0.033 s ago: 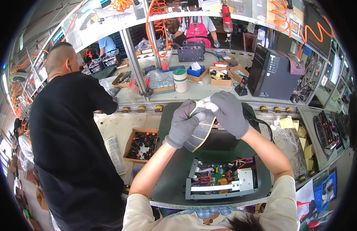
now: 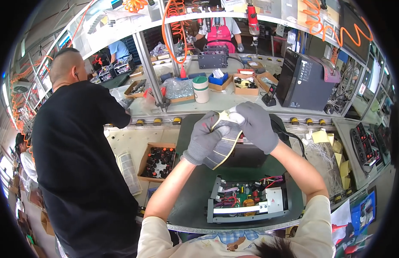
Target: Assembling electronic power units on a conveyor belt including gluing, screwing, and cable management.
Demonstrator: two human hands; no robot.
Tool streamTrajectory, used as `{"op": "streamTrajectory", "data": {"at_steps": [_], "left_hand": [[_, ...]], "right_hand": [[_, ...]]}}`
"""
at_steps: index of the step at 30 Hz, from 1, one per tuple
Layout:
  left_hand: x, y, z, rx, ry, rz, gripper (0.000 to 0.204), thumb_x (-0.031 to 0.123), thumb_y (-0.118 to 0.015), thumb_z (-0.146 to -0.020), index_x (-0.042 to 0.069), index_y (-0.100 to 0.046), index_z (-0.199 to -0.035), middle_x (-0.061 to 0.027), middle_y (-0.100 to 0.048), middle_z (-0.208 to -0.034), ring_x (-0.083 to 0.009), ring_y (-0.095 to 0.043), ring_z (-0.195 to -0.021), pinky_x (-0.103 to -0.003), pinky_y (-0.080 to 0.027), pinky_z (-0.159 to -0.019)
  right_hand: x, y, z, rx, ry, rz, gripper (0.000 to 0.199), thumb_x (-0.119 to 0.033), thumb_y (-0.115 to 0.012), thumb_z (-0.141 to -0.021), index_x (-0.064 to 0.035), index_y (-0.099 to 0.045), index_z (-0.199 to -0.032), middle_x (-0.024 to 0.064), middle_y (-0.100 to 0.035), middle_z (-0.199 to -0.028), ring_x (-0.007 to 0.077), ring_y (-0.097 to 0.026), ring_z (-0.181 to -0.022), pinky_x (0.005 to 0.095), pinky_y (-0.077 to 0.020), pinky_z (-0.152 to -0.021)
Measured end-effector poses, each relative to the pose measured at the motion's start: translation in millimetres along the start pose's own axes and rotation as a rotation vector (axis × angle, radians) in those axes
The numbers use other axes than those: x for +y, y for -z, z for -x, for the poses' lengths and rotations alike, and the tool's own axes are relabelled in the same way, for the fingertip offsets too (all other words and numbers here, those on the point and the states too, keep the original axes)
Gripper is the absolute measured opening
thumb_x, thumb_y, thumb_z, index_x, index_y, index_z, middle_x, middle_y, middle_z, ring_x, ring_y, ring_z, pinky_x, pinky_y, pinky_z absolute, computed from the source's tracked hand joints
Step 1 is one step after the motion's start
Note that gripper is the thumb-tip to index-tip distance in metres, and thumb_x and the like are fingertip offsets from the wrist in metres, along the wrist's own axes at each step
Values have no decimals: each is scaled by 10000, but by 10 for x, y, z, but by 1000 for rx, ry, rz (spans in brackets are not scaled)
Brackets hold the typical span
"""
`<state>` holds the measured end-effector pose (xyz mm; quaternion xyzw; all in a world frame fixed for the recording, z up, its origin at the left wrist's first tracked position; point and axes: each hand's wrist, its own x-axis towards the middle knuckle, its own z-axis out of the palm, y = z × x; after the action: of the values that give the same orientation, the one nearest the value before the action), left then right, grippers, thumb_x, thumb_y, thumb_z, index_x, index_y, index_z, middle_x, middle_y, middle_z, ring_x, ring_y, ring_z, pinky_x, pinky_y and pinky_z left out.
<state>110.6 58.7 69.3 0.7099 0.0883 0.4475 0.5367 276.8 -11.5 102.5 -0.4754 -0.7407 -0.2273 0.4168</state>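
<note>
Both my hands wear grey gloves and are raised over the green work mat. My left hand (image 2: pixel 207 136) grips a curved, dark sheet with pale yellow lines (image 2: pixel 225 148), which looks like a sheet of labels. At the sheet's upper edge, the fingers of my right hand (image 2: pixel 253 124) are pinched together; whether a piece is between them is hidden. Below the hands lies an open electronics chassis (image 2: pixel 251 202), its circuit board, wires and copper coil exposed. Behind the sheet stands a dark box-shaped unit (image 2: pixel 246 155), partly covered by my hands.
A cardboard box of black and orange knobs (image 2: pixel 158 162) sits left of the mat (image 2: pixel 188 189). A person in black (image 2: pixel 83 159) stands close on the left. Beyond the rail are a white canister (image 2: pixel 201 91) and a black computer case (image 2: pixel 303 81). Black cables (image 2: pixel 294 136) lie at right.
</note>
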Motion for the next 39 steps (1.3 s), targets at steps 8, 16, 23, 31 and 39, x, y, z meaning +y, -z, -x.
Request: {"op": "streamTrajectory", "data": {"at_steps": [8,16,23,31,39], "left_hand": [[-113,297,120,51,-357,-623,461,25,-534,-883,-10,-424,-1330,-96,-546,-1164,-158,-468,-1128,-287,-392,-928],[-54,261,-11,-567,920,168,691,584,-382,-916,-18,-520,-1224,-119,-651,-966,-172,-592,-893,-280,-450,-857],[-401,144,19,-276,934,508,674,421,-670,-784,-12,-466,-1259,-74,-564,-1112,-153,-563,-958,-288,-456,-843],[-90,334,-55,-429,798,58,375,295,-712,-771,-26,-651,-955,-38,-631,-828,-99,-574,-751,-245,-460,-703],[186,199,-134,-463,564,-231,390,291,-697,-819,-9,-651,-1063,-24,-663,-869,-56,-567,-773,-235,-463,-683]], "right_hand": [[538,-175,567,251,-910,-795,183,-153,-528,-928,8,-611,-904,-43,-525,-678,48,-461,-607,212,-389,-550],[209,53,438,161,263,179,221,-219,-651,-750,-161,-646,-963,-11,-617,-971,149,-588,-824,299,-452,-684],[243,-85,486,152,544,173,305,-219,-612,-709,-176,-616,-1010,-39,-586,-1015,134,-562,-884,281,-472,-740],[39,132,681,-81,-12,-28,549,-475,-685,-715,-143,-578,-1139,21,-584,-1110,231,-559,-962,381,-418,-865],[-120,19,767,-148,-704,-839,345,-267,-693,-786,-44,-599,-1032,117,-574,-980,265,-608,-872,309,-490,-760]]}}
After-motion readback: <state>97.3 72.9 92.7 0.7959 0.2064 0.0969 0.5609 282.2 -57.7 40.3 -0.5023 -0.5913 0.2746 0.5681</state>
